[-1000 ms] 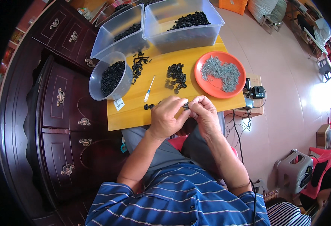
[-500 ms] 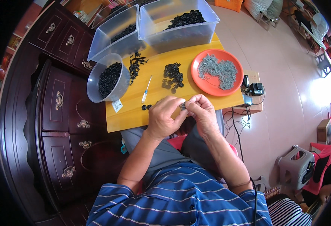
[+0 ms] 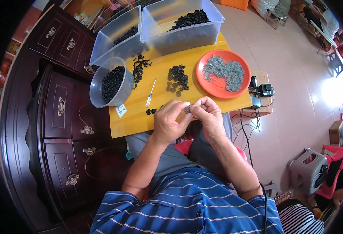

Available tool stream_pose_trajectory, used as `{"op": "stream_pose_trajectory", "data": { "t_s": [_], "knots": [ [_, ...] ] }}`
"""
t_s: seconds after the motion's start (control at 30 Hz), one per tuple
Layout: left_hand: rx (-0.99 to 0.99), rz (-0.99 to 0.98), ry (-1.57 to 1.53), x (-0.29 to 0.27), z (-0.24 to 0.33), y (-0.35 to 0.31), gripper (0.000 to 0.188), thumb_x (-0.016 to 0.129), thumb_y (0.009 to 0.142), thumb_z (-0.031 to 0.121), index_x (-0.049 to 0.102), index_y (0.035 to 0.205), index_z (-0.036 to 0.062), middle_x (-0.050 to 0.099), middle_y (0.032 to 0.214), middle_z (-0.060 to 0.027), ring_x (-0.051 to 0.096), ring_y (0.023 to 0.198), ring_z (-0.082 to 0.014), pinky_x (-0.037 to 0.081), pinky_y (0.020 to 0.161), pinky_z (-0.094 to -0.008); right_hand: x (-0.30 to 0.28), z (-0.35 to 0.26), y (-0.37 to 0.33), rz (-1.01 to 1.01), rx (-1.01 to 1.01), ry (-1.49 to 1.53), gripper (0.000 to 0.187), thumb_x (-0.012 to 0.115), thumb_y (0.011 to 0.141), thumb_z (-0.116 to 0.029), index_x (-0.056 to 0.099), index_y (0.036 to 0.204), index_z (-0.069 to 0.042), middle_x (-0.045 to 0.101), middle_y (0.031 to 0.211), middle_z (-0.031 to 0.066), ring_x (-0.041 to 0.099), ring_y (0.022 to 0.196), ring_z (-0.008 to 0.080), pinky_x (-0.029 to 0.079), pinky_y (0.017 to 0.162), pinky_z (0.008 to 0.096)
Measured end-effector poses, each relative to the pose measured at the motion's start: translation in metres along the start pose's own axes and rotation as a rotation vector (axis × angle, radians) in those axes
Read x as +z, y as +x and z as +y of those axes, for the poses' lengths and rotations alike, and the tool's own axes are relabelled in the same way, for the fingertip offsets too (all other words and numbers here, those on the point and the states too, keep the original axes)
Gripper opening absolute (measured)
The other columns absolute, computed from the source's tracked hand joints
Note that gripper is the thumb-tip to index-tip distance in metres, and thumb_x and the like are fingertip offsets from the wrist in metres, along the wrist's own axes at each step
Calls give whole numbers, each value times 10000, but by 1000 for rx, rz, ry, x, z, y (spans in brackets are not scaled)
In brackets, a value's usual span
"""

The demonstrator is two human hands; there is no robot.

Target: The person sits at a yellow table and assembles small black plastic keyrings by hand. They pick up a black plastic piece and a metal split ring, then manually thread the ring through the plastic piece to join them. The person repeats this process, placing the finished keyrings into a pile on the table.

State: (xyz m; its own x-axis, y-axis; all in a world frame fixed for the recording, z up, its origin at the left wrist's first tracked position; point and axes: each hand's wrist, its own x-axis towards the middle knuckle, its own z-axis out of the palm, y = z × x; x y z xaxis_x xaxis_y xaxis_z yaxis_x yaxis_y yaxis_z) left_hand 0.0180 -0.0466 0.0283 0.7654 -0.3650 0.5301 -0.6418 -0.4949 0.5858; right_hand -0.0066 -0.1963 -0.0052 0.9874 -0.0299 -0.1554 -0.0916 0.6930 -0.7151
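Clamping small part in fingers of left hand and right hand, near-left of plate; likely light, stiff; pinch edges.

Glossy wooden cabinet, smooth plastic plate, matt cloth shirt

Legible text: none. A white label with dark printed marks is located at left on the tabletop, at the round tub's near side. Print: too small to read.
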Motion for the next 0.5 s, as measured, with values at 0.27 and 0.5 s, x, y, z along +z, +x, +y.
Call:
{"op": "stream_pose_trajectory", "data": {
  "t_s": [0.27,0.5],
  "knots": [
    [37,10,28,0,-2,0,286,798,770,15,687,1034,29,706,902,-119,701,776,-310,559,667,-388,-1,1,1,-12,-24,-8,106,669,904,38,605,931,-41,671,854,8,628,764,65,503,736,219],
    [-36,-8,-27,-6,6,-2,300,815,781,27,700,1058,23,716,943,-137,717,798,-305,569,670,-374,-2,3,2,-12,-33,-7,109,670,904,39,601,924,-43,663,841,4,626,759,67,505,733,223]
  ]
}}
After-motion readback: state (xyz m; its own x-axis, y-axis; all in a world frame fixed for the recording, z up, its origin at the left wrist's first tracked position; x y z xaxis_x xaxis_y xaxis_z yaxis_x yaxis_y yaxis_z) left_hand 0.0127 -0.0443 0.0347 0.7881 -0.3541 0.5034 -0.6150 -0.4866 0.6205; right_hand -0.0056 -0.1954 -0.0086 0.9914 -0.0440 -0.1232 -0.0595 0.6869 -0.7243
